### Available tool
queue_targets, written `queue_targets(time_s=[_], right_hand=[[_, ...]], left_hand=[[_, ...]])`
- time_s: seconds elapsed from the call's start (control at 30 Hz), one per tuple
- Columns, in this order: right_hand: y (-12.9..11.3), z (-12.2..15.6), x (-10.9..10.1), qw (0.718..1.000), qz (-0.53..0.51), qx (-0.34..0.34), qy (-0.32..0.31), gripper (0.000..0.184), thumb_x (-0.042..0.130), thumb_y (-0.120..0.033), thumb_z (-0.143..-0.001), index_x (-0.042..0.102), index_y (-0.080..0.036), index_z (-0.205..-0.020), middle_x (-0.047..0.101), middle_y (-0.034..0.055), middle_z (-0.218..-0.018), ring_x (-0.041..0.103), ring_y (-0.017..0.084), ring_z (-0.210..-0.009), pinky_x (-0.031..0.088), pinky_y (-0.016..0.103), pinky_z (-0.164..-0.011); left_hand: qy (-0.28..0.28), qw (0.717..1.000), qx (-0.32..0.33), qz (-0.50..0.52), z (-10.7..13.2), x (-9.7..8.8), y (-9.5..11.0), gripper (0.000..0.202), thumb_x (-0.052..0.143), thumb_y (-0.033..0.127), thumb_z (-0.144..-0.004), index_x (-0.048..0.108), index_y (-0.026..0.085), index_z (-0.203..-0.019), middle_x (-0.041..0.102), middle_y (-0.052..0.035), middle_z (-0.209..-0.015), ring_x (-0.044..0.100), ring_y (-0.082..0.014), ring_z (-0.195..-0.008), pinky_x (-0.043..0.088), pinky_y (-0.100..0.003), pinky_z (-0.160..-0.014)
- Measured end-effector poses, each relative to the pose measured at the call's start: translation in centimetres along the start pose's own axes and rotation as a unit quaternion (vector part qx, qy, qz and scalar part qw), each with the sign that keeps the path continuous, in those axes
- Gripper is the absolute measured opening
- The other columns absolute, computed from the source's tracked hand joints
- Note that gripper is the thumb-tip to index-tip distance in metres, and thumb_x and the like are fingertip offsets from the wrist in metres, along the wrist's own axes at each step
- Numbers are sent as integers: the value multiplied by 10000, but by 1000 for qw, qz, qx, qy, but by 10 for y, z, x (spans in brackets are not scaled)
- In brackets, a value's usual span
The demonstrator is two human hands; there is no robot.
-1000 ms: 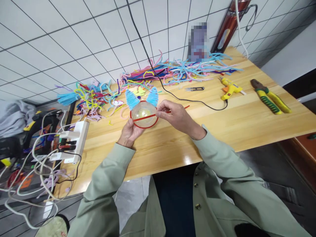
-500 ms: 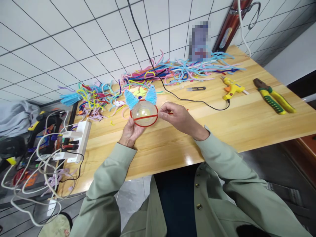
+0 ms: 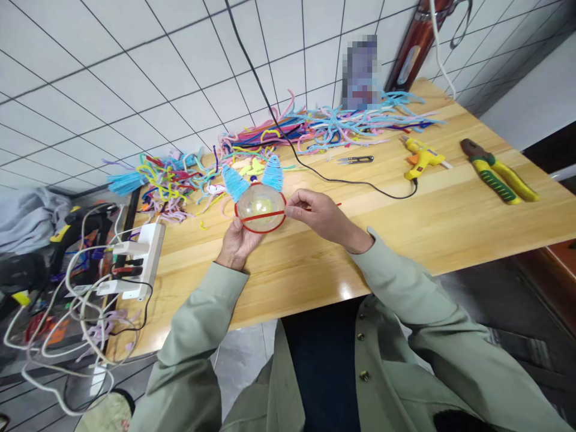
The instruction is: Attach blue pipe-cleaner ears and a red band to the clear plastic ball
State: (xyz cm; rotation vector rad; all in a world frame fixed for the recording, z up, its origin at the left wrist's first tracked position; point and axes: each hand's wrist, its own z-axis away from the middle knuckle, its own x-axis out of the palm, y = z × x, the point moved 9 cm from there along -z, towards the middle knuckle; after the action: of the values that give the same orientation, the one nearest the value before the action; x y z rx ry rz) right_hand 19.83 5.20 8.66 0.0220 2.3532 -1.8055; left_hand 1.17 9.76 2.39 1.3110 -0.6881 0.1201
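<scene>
A clear round ball [image 3: 257, 203] with a red pipe-cleaner rim and two blue pipe-cleaner ears [image 3: 272, 174] is held above the table's near half. My left hand [image 3: 238, 243] is closed around its lower left side. Across the front of the ball runs a red pipe cleaner [image 3: 265, 215], slightly slanted. My right hand [image 3: 312, 211] pinches that strip at the ball's right edge, and its loose end sticks out beyond my fingers. A small dark blue bead-like piece sits between the ears. Part of the ball's underside is hidden by my left hand.
Heaps of coloured pipe cleaners [image 3: 265, 133] line the wall. Small snips [image 3: 356, 160], a yellow glue gun [image 3: 422, 158] with a black cord, and pliers [image 3: 497, 171] lie to the right. At left, a white power strip [image 3: 150, 258] carries tangled cables.
Both hands and the ball stay almost in place. The whole view has shifted slightly, and the red strip remains pinched at the ball's right edge.
</scene>
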Motion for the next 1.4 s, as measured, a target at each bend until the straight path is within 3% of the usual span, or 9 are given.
queue_targets(time_s=[0.13, 0.3, 0.8, 1.0, 1.4], right_hand=[[4, -1, 1, 1000, -17, 11, -7, 294, 725, -484, -969, 673, -208, -881, 663, -4, -855, 560, 160, -798, 445, 324, -778], [7, -2, 2, 999, -37, 21, -18, 311, 734, -503, -960, 659, -212, -882, 639, -14, -837, 522, 150, -771, 426, 318, -749], [12, 0, 8, 998, -59, 29, -24, 324, 749, -520, -948, 669, -212, -889, 622, -16, -836, 514, 152, -779, 431, 322, -750], [10, 1, 7, 998, -56, 27, -29, 326, 745, -520, -951, 658, -212, -887, 615, -14, -861, 531, 157, -821, 429, 323, -765], [13, 1, 6, 997, -59, 36, -21, 355, 766, -552, -940, 671, -213, -888, 613, -19, -828, 505, 154, -787, 425, 319, -738]], left_hand=[[16, 1000, -1, 25, 1, 2, 1, 959, 1140, 603, -472, 807, 247, -1298, 769, -100, -1528, 285, -415, -1778, 320, -546, -1468], [10, 1000, 0, 14, 1, 3, 2, 906, 1126, 632, -486, 823, 295, -1270, 760, -66, -1552, 294, -418, -1775, 297, -562, -1475], [8, 1000, 8, -1, 1, -1, 2, 921, 1101, 673, -511, 816, 302, -1304, 785, -57, -1507, 350, -398, -1756, 380, -527, -1444], [13, 1000, 6, 0, 1, -3, 1, 929, 1107, 675, -499, 818, 284, -1291, 791, -72, -1489, 336, -421, -1759, 420, -561, -1422], [-3, 1000, -18, 26, 4, 7, -1, 911, 1129, 623, -500, 815, 301, -1291, 775, -51, -1526, 365, -416, -1747, 317, -561, -1466]])
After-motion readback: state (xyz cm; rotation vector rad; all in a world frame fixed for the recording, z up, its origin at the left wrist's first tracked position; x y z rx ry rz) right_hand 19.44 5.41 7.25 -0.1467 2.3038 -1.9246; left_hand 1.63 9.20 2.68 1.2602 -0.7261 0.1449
